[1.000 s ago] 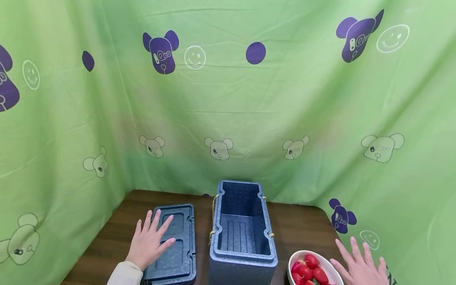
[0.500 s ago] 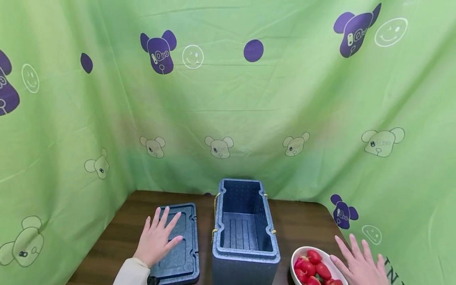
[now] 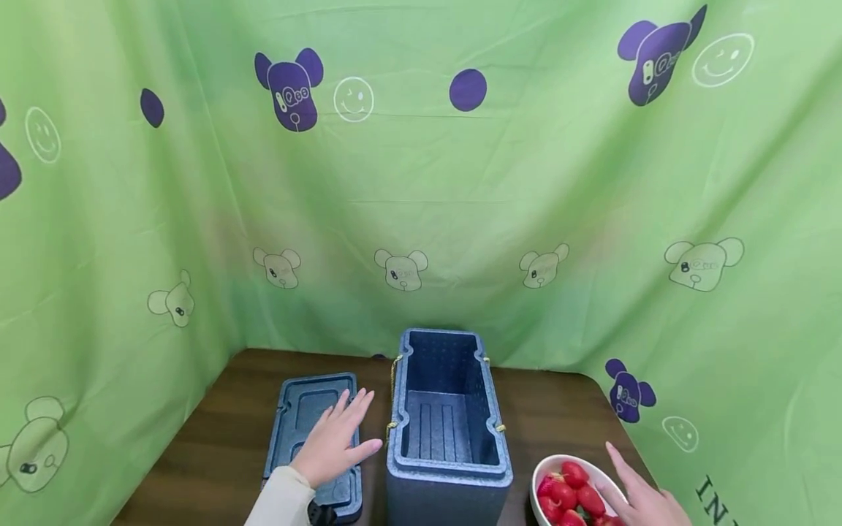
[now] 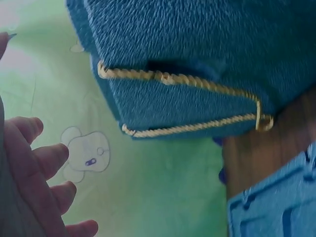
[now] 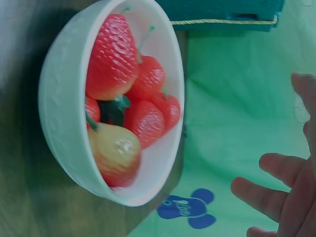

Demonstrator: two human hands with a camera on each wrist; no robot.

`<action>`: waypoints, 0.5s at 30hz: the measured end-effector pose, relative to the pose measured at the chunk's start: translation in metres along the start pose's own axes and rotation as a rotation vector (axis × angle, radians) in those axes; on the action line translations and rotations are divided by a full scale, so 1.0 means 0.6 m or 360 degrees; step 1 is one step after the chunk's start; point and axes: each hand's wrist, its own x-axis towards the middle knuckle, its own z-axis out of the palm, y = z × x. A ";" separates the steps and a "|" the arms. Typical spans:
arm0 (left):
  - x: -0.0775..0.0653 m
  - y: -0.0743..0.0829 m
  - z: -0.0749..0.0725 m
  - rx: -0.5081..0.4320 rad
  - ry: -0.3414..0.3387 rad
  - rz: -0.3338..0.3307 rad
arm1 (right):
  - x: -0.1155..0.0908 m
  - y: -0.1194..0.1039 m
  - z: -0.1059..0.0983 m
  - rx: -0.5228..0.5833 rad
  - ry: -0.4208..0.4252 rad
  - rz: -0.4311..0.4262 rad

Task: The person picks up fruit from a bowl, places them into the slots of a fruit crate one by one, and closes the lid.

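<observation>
My left hand (image 3: 334,446) hovers over the blue foam lid (image 3: 312,416), its fingers spread and pointing toward the open blue foam box (image 3: 449,467). Nothing is in that hand. In the left wrist view the side of the box carries a twisted yellow cord (image 4: 207,84). My right hand (image 3: 645,500) is at the right side of a white bowl (image 5: 64,113), fingers extended over its rim and holding nothing. Inside the bowl lie several red strawberries (image 5: 112,54) and a yellow-and-red fruit (image 5: 117,155) with a green stem.
Everything stands on a dark wooden table (image 3: 197,438). A green curtain (image 3: 454,292) printed with bear heads and smiley faces hangs behind and along both sides. The box stands between the lid and the bowl, and its inside shows a bare ribbed floor.
My left hand has moved right across the lid toward the box. My right hand has shifted left and turned, coming closer over the bowl. Box, lid and bowl stay in place.
</observation>
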 end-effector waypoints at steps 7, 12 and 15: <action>0.021 0.020 0.005 0.0024 -0.0069 0.0049 | 0.012 -0.016 0.025 0.0146 -0.0057 0.0114; 0.030 0.023 0.008 0.0055 -0.0131 0.0053 | 0.015 -0.022 0.056 0.0307 -0.0042 0.0072; 0.031 0.021 0.016 -0.0006 -0.0202 0.0023 | 0.016 -0.018 0.070 0.0360 -0.0095 0.0048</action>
